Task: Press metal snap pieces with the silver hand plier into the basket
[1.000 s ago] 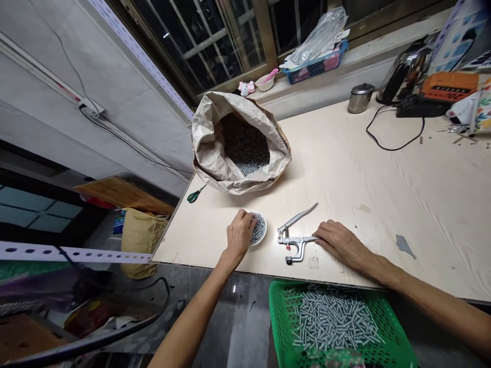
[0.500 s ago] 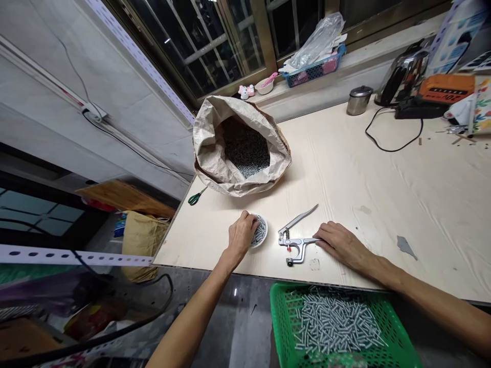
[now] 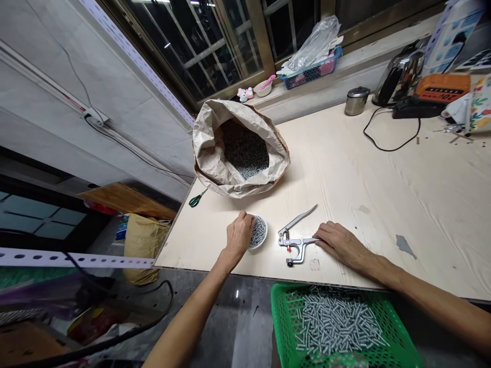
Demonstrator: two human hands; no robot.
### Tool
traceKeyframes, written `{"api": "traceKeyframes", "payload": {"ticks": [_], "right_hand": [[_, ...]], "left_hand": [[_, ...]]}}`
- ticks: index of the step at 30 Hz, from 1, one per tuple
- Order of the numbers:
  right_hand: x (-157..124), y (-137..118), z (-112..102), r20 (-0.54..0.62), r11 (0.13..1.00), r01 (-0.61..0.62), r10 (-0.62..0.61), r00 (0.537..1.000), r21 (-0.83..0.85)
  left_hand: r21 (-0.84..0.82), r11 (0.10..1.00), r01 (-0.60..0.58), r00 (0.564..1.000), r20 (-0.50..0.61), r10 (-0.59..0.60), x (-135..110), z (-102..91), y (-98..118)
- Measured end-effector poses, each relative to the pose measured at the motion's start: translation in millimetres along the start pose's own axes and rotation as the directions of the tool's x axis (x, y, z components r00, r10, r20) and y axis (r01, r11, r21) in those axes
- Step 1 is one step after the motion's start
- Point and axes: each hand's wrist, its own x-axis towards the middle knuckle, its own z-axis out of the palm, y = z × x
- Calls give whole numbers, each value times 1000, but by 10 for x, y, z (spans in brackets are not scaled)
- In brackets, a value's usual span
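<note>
My left hand [image 3: 239,235] is at the left side of a small white bowl [image 3: 262,245] filled with small silvery metal pieces [image 3: 259,231]. Its fingertips are pinched together at the rim; whatever they hold is hidden. My right hand [image 3: 338,241] rests on the table, its fingers closed on the end of the lower handle of a pair of silver snap pliers [image 3: 299,246]. The pliers lie with their upper handle raised and their jaws apart, facing the bowl.
A large open sack [image 3: 241,186] of small metal pieces stands behind the bowl. Green-handled scissors [image 3: 195,199] lie at the table's left edge. Below the front edge is a green basket [image 3: 279,317] with many metal pieces. A grey scrap [image 3: 405,246] lies right; a black cable [image 3: 391,150] is farther back.
My left hand has drawn slightly left, its fingertips moving from over the pieces to the bowl's rim. My right hand and the pliers have stayed put. The view shifted a little.
</note>
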Motion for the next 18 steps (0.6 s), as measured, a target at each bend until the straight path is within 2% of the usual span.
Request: {"api": "traceKeyframes", "payload": {"ticks": [8, 12, 15, 18], "right_hand": [[10, -13, -28, 18, 1000, -13, 13, 1000, 4], [27, -21, -44, 23, 1000, -23, 22, 999, 20], [20, 2, -38, 26, 999, -20, 19, 999, 29], [1, 14, -60, 36, 999, -10, 9, 999, 42]], "left_hand": [[-179, 983, -28, 995, -97, 11, 63, 138, 49], [-385, 922, -42, 985, -173, -27, 60, 180, -7], [-636, 771, 39, 977, -139, -164, 49, 171, -104], [-865, 473, 168, 958, 31, -284, -8, 137, -208]]}}
